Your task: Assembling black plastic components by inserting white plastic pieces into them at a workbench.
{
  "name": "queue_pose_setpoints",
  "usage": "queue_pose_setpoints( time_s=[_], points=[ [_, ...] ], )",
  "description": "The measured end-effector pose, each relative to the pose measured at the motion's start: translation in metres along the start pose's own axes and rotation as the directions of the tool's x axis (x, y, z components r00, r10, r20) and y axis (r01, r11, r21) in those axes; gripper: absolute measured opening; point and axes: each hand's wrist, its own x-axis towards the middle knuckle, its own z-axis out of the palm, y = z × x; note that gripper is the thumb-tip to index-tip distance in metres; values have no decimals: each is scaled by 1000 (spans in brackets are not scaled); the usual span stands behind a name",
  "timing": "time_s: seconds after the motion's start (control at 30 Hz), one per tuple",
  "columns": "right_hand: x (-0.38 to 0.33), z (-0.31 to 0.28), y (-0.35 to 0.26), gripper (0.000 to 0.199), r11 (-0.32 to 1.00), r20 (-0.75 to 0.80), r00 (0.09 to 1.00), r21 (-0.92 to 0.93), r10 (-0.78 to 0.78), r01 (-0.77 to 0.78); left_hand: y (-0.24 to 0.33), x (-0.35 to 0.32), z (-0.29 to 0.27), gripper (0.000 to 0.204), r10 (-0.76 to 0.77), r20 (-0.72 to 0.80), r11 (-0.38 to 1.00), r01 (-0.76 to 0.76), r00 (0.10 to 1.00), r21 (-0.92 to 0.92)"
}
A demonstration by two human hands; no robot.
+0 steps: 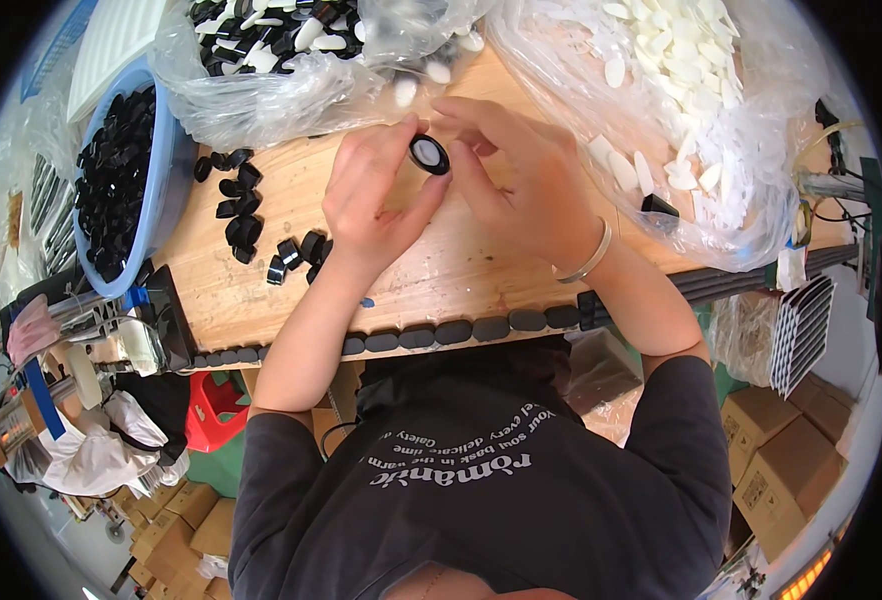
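Shirt (501,500) nearest; I count two filled bags (261,110), one basin (170,155); left hand (366,190) pinches black piece (429,155), right hand (539,172) half-open.

Both arms (306,335) bend and reach forward. The left grip (371,190) pinches; the right grip (533,170) is near, thumb (479,185) and finger (476,117) apart.

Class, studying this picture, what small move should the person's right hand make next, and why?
Probably a light press on the white oval to seat it: it shows inside the rim of the black piece, which the left hand holds, and the right hand is right beside it.
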Motion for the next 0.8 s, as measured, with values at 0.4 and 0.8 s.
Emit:
queue_pose_setpoints(
  time_s=[0.4, 0.8],
  points=[
    [-6, 8, 7, 23, 976, 57, 974, -6, -218, 218, 0, 1, -4, 55, 2, -23, 999, -1, 1000, 43],
    [8, -6, 11, 20, 945, 26, 949, -86, -315, 316, 0, 0, -8, 53, -132, 14, 991, 132, 991, 15]
  ],
)
